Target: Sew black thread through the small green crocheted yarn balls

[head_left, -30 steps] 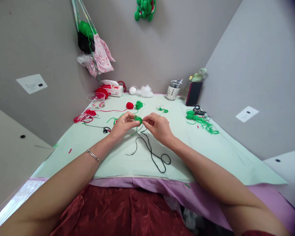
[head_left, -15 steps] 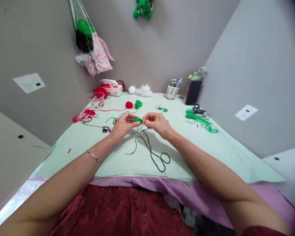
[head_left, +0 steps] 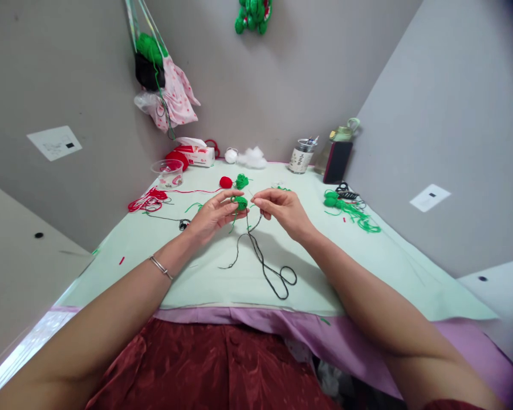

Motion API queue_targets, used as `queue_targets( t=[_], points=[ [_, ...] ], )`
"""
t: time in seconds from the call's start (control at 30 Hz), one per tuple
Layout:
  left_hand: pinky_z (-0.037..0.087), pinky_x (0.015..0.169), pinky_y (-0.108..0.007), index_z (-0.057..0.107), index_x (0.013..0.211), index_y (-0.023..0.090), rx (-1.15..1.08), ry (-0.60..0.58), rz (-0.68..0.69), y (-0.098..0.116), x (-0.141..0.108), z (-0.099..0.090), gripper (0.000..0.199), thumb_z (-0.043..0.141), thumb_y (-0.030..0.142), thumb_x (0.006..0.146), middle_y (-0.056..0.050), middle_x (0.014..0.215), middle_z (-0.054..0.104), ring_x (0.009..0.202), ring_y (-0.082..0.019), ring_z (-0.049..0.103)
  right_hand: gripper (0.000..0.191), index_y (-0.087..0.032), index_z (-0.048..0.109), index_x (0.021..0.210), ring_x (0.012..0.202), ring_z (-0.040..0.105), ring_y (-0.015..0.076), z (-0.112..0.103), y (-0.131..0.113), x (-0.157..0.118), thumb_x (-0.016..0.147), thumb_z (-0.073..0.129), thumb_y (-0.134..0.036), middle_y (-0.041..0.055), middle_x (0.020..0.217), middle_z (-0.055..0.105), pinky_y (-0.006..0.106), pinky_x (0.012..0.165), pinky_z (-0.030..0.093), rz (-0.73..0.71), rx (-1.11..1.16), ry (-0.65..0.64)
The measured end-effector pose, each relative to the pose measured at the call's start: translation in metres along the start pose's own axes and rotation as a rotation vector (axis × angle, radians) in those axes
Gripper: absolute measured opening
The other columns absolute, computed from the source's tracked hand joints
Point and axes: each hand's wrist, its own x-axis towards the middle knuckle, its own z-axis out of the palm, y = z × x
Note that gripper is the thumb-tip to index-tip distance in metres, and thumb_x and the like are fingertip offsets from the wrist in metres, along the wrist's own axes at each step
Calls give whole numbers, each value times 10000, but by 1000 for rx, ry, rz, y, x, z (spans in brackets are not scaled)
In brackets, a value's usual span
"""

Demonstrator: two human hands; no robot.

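Note:
Between the fingers and thumb of my left hand (head_left: pixel 217 213) is a small green crocheted piece (head_left: pixel 240 203), with loose green ends hanging below it. My right hand (head_left: pixel 280 208) is closed in a pinch on a thin needle (head_left: pixel 251 195), just to the right of the piece and apart from it. Dark yarn (head_left: pixel 263 259) drops from both hands and lies in loops on the table below them. Part of the green piece is hidden by my left fingers.
Behind my hands lie a red ball (head_left: pixel 226 182), a green yarn bundle (head_left: pixel 241 181) and white stuffing (head_left: pixel 253 158). Red yarn (head_left: pixel 147 200) and a clear cup (head_left: pixel 170 175) are at left. Green yarn strands (head_left: pixel 359 216), black scissors (head_left: pixel 343 188) and a phone (head_left: pixel 338 162) are at right.
My right hand has drawn away slightly to the right from the green piece, with the needle out of it. My left fingers have opened out and turned the piece, showing more of it.

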Motion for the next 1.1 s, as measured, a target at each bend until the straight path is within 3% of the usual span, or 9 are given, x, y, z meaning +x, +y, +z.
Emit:
queue_targets(
  t=[0.43, 1.1],
  points=[
    [477, 1062, -404, 671, 1144, 200, -33, -6, 27, 0, 2, -4, 325, 748, 272, 837, -42, 1048, 730, 971, -171, 696, 265, -151, 724, 883, 577, 438, 107, 8, 4, -8, 868, 655, -406, -10, 607, 532, 251, 537, 314, -61, -241, -41],
    [466, 1077, -416, 670, 1124, 187, -42, 12, 40, 3, 0, -3, 314, 757, 270, 834, -52, 1060, 730, 985, -186, 707, 218, -153, 700, 876, 548, 389, 96, 9, 5, -9, 881, 623, -357, -20, 610, 524, 246, 516, 287, -34, -296, -66]
  ],
)
